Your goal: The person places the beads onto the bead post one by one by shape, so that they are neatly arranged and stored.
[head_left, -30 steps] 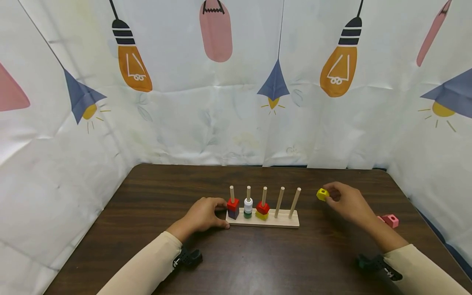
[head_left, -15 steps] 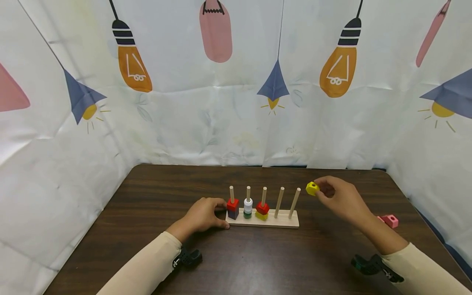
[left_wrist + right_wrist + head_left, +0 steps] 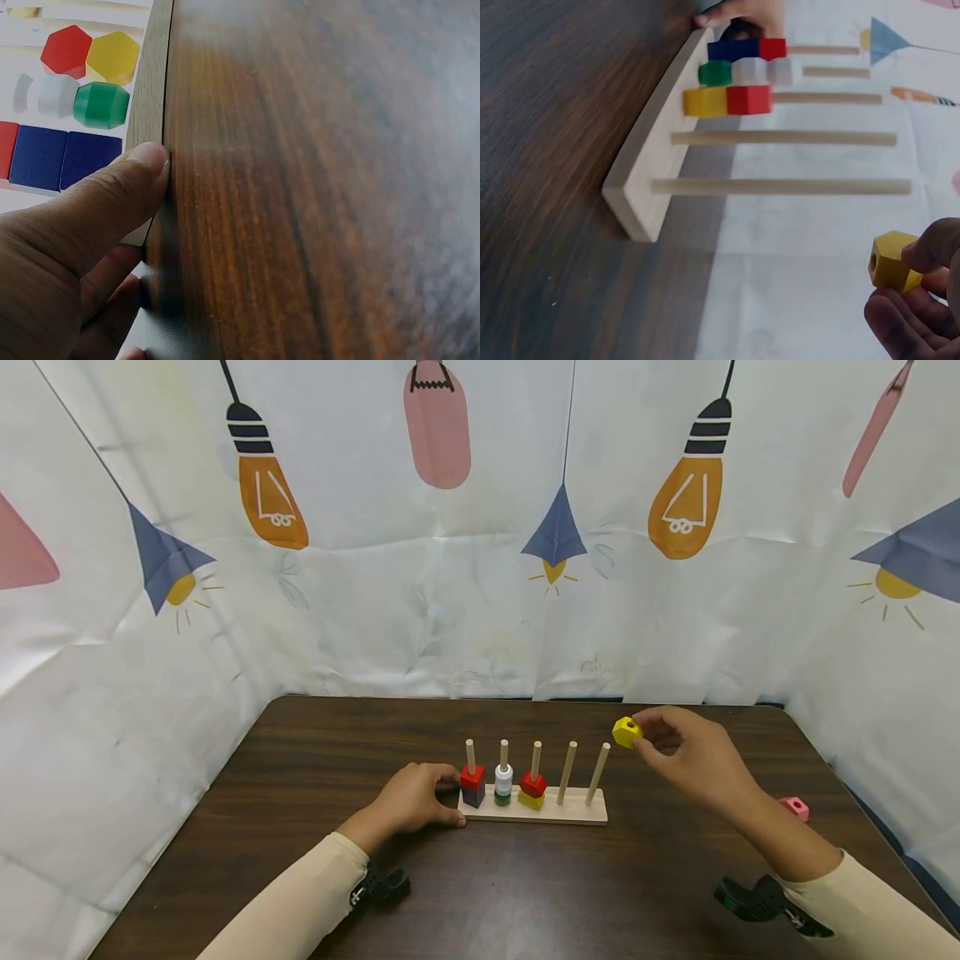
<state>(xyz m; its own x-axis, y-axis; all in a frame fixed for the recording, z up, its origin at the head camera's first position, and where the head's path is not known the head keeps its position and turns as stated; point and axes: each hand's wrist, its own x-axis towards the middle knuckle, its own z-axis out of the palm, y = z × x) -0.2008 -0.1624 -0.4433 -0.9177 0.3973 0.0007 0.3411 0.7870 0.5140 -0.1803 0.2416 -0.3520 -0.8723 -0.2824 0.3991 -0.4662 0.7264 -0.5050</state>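
Note:
My left hand (image 3: pixel 415 795) grips the left end of a wooden peg board (image 3: pixel 573 812), its thumb (image 3: pixel 139 169) on the front edge. My right hand (image 3: pixel 693 758) pinches a yellow hexagonal bead (image 3: pixel 625 732) between thumb and fingers. The bead is in the air, a little right of the rightmost peg (image 3: pixel 598 772) and apart from it. On the left peg, a red bead (image 3: pixel 472 776) tops dark blue ones (image 3: pixel 41 154). Beside it, white beads (image 3: pixel 503 776) sit over a green one (image 3: pixel 101 105). The middle peg carries a red bead (image 3: pixel 533 785) over a yellow one (image 3: pixel 531 801). The two right pegs are bare.
A pink bead (image 3: pixel 796 808) lies on the brown table (image 3: pixel 360 727) at the right, partly behind my right forearm. A white printed cloth (image 3: pixel 480 610) hangs along the table's back and sides.
My right hand has carried the yellow bead left and slightly upward, closer to the bare right peg. The left hand and the peg board stay in place.

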